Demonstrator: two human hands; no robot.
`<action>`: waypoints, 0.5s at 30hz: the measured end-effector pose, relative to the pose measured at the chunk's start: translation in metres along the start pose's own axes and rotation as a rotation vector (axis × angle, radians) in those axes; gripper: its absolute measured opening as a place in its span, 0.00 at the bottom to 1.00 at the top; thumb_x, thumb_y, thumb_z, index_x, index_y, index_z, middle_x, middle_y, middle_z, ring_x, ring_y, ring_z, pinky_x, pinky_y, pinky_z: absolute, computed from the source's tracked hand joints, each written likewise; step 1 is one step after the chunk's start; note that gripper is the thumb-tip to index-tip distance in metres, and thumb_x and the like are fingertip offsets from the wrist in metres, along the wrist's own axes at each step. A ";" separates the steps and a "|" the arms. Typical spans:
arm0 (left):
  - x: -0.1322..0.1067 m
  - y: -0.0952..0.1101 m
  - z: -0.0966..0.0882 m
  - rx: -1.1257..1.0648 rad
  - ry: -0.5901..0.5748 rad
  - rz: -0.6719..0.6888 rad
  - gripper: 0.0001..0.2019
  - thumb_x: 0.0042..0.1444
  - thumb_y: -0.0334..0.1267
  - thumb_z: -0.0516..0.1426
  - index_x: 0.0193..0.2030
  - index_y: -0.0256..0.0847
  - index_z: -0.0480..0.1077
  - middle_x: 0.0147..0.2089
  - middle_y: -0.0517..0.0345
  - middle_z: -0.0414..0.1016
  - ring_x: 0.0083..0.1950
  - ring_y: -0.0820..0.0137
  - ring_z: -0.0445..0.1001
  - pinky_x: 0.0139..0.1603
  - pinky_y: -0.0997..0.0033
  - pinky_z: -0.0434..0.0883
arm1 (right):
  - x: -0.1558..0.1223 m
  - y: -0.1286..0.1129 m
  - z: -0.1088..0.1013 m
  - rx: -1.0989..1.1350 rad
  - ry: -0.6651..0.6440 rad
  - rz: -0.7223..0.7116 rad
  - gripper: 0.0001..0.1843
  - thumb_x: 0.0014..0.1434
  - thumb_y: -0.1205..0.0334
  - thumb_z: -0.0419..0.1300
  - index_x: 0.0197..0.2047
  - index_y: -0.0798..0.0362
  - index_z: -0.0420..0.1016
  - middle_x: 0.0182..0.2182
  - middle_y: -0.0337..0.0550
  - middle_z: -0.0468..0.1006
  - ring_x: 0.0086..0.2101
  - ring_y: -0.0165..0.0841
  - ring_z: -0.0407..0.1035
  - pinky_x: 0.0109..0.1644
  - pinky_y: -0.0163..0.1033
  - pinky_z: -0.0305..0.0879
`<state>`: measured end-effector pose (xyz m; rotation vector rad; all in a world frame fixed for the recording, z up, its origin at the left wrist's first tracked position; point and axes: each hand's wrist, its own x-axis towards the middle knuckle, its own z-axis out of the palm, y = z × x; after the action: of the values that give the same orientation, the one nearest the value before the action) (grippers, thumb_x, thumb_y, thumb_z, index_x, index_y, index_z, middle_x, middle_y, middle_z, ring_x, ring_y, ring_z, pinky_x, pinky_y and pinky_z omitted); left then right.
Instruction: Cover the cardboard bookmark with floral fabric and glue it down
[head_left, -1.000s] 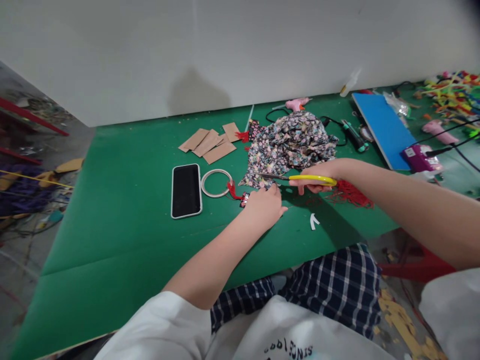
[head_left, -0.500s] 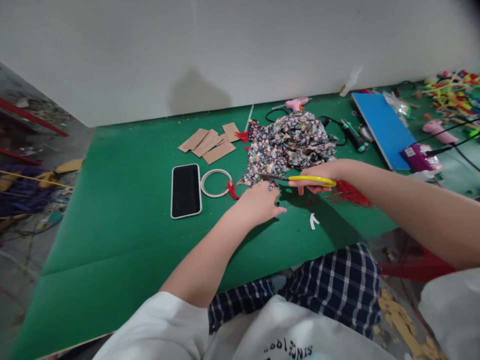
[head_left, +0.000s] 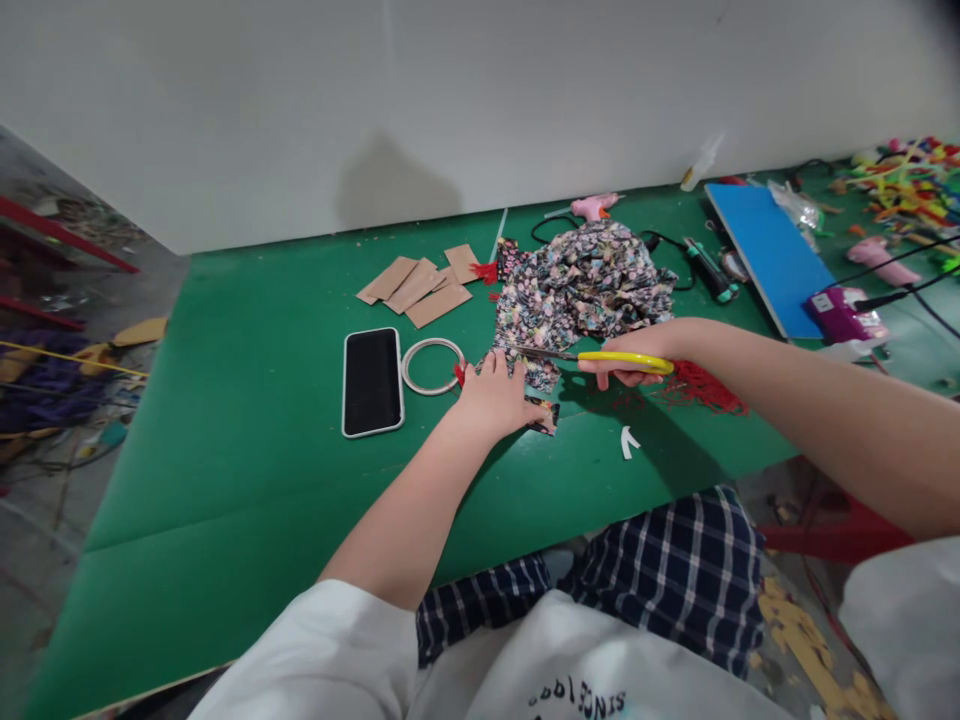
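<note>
My right hand [head_left: 626, 372] grips scissors [head_left: 626, 360] with yellow handles, their blades pointing left over the near-left corner of a floral cloth [head_left: 536, 310]. The cloth lies flat at its left and bunches up toward the back right. On that same corner, just left of the blade tips, my left hand [head_left: 493, 392] lies palm down with its fingers spread. A small dark floral scrap [head_left: 546, 416] shows beneath its thumb. Close to the left hand is a white ring [head_left: 405, 366] with a red tassel, which the fingers partly cover.
Left of the ring lies a phone [head_left: 373, 383]; cardboard pieces [head_left: 439, 305] sit behind it. Red threads [head_left: 709, 388] and a white paper strip [head_left: 628, 442] lie at right. Farther back are a pink glue gun [head_left: 592, 207], a blue board [head_left: 765, 255] and a purple box [head_left: 847, 313].
My left hand has shifted slightly left and spread its fingers on the cloth, uncovering the dark floral scrap by the thumb. My right hand and the scissors have hardly moved.
</note>
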<state>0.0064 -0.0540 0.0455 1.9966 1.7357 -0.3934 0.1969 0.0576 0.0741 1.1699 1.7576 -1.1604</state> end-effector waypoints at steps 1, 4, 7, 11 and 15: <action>0.000 0.000 0.000 0.003 0.002 0.001 0.46 0.52 0.67 0.46 0.68 0.34 0.43 0.70 0.34 0.35 0.71 0.49 0.37 0.64 0.43 0.48 | -0.001 -0.001 0.000 -0.007 0.000 -0.003 0.39 0.51 0.28 0.44 0.38 0.55 0.75 0.15 0.38 0.58 0.17 0.29 0.54 0.26 0.41 0.57; 0.000 -0.001 0.000 0.005 0.007 0.003 0.46 0.52 0.66 0.46 0.68 0.34 0.43 0.70 0.34 0.35 0.71 0.49 0.37 0.64 0.43 0.48 | -0.003 -0.005 0.001 -0.034 0.009 -0.004 0.38 0.52 0.29 0.43 0.38 0.56 0.75 0.13 0.37 0.57 0.16 0.29 0.54 0.25 0.41 0.55; -0.001 -0.001 -0.001 -0.004 -0.003 0.002 0.46 0.52 0.66 0.46 0.68 0.34 0.43 0.70 0.35 0.35 0.71 0.49 0.37 0.65 0.44 0.48 | -0.004 -0.008 0.000 -0.079 0.049 0.026 0.37 0.52 0.29 0.44 0.36 0.56 0.75 0.13 0.38 0.58 0.15 0.29 0.54 0.24 0.41 0.55; -0.003 0.000 -0.004 -0.015 -0.014 -0.004 0.45 0.53 0.65 0.46 0.68 0.35 0.43 0.71 0.36 0.35 0.71 0.49 0.37 0.65 0.45 0.48 | -0.001 -0.007 -0.003 -0.084 0.050 0.040 0.34 0.53 0.32 0.46 0.35 0.56 0.73 0.13 0.38 0.58 0.15 0.29 0.54 0.23 0.40 0.53; -0.003 -0.001 -0.004 -0.020 -0.011 -0.001 0.46 0.52 0.66 0.46 0.68 0.35 0.43 0.71 0.36 0.35 0.71 0.49 0.37 0.65 0.45 0.48 | 0.002 -0.006 -0.006 -0.090 0.030 0.043 0.32 0.54 0.33 0.47 0.35 0.55 0.72 0.13 0.36 0.57 0.15 0.29 0.54 0.22 0.38 0.52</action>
<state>0.0050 -0.0549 0.0502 1.9765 1.7271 -0.3846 0.1903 0.0626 0.0761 1.1714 1.7799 -1.0327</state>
